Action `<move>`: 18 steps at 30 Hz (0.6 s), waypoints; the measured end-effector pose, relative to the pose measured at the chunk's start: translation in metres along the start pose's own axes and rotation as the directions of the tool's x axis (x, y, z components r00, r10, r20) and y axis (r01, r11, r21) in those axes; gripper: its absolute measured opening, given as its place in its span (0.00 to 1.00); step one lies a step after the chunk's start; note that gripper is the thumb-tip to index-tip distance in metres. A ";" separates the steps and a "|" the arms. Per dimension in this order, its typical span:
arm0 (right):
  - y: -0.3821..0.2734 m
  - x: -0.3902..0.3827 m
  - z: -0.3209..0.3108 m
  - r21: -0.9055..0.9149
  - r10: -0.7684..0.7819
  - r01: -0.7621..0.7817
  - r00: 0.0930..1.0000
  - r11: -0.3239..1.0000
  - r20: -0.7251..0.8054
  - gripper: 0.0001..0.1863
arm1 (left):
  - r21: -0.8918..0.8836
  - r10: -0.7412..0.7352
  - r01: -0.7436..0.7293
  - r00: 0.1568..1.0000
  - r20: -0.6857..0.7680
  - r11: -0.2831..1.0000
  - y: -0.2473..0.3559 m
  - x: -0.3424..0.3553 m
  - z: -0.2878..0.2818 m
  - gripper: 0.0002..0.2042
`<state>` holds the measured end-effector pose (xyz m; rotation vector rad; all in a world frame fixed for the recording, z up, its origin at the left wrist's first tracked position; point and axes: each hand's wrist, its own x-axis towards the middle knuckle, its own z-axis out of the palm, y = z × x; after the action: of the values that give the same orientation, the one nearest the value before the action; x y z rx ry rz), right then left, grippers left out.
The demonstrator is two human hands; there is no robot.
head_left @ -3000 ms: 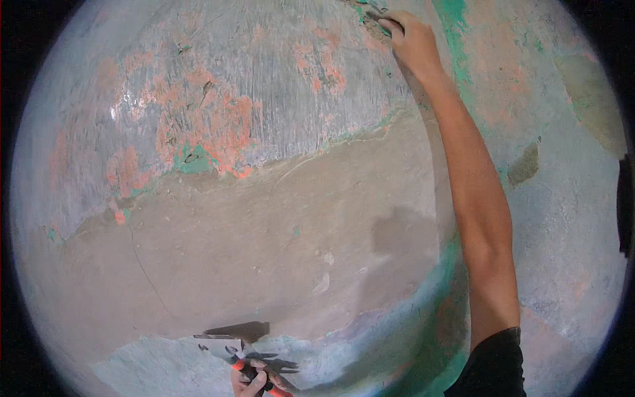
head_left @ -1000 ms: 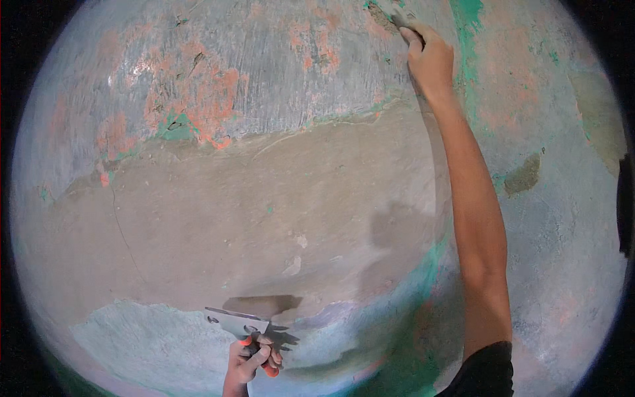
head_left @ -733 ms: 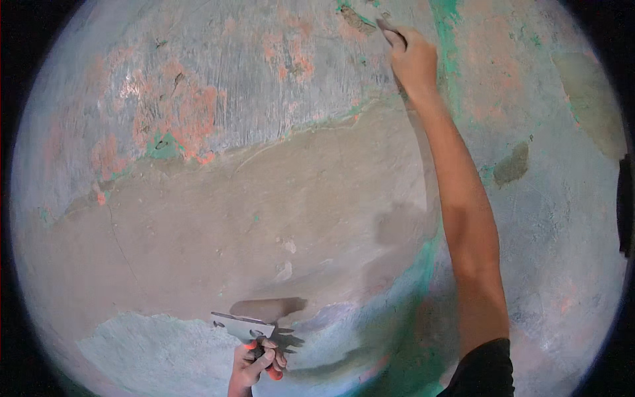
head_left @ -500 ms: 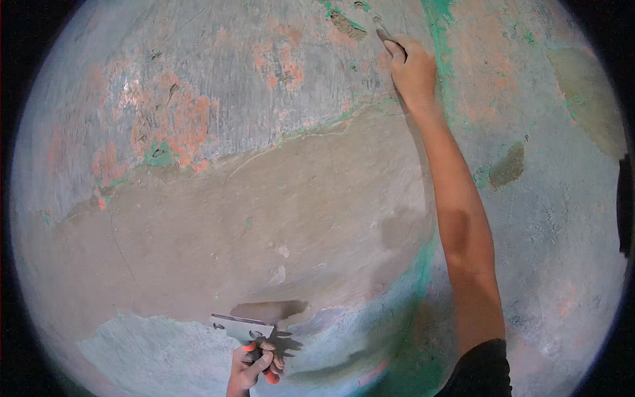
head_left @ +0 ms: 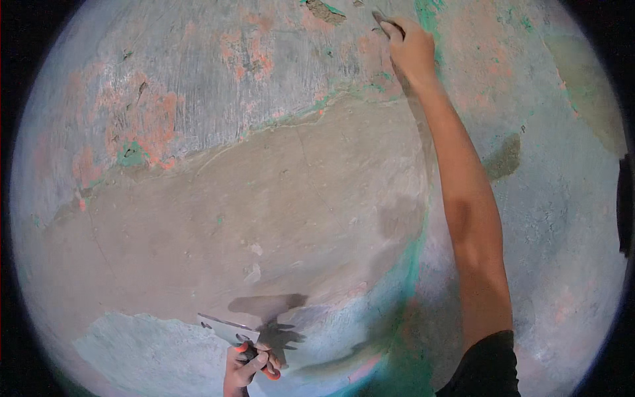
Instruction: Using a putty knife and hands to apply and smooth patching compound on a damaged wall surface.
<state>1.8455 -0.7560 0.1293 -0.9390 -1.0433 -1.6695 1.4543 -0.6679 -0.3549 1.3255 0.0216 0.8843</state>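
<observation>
Fingers [head_left: 395,32] of the right hand [head_left: 417,53] pinch a slim dark tool [head_left: 379,17] high at the wall [head_left: 264,205], right of a chipped hollow [head_left: 325,12]; whether its tip touches cannot be told. Below, the left hand [head_left: 246,368] is curled around the handle of a scraper [head_left: 231,331], blade tilted, its shadow on the wall beside it. With the right arm stretched so far, a weak pinch could let the tool skid and gouge; uneven pressure might break the hollow's crumbly rim, and a drifting left wrist could nick the surface with a blade corner.
</observation>
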 end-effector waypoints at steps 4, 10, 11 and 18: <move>0.018 0.003 -0.006 -0.056 0.120 -0.121 0.993 0.991 -0.023 0.13 | -0.003 -0.040 0.040 0.999 -0.009 0.999 -0.007 0.005 0.001 0.09; 0.017 -0.021 -0.015 -0.033 -0.049 0.050 0.999 0.998 0.024 0.14 | 0.007 -0.035 0.035 0.999 0.008 0.999 -0.005 0.007 0.004 0.09; 0.024 -0.017 -0.015 -0.040 -0.051 0.052 0.998 0.998 0.026 0.14 | 0.006 -0.046 0.045 0.999 0.022 0.999 -0.005 0.010 0.003 0.09; 0.023 -0.022 -0.022 -0.308 0.237 -0.219 0.971 0.926 0.022 0.16 | -0.065 -0.023 0.031 0.992 0.121 0.997 -0.004 0.021 -0.013 0.07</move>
<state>1.8711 -0.7747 0.1065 -1.2665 -0.6912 -1.6389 1.4643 -0.6453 -0.3526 1.3107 -0.0835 0.7744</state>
